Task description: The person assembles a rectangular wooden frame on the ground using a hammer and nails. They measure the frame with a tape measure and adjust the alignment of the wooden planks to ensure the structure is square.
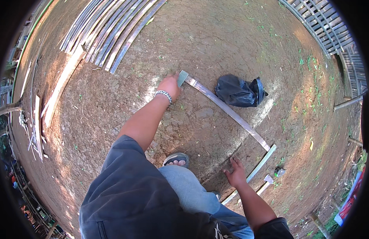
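The left hand (169,85), a metal chain bracelet (163,94) on its wrist, reaches far out and closes around the near end of a long bamboo slat (226,108) — the fingers are wrapped on the slat's greenish tip, which sticks up just past the knuckles. From there the slat runs over the ground away to the right, its far end touching a second, paler green slat (256,170) that lies at an angle to it. The right hand (235,173) hovers low with fingers spread apart, holding nothing, just beside that second slat. A small hatchet (265,184) lies near the second slat, with a small can (279,171) close by.

Everything rests on bare, cracked earth (216,47) with sparse grass. A black plastic bag (239,91) sits just beyond the held slat. A row of split bamboo strips (112,32) lies side by side at the upper left, and a bamboo lattice panel (325,24) at the upper right — outdoors, in sun.
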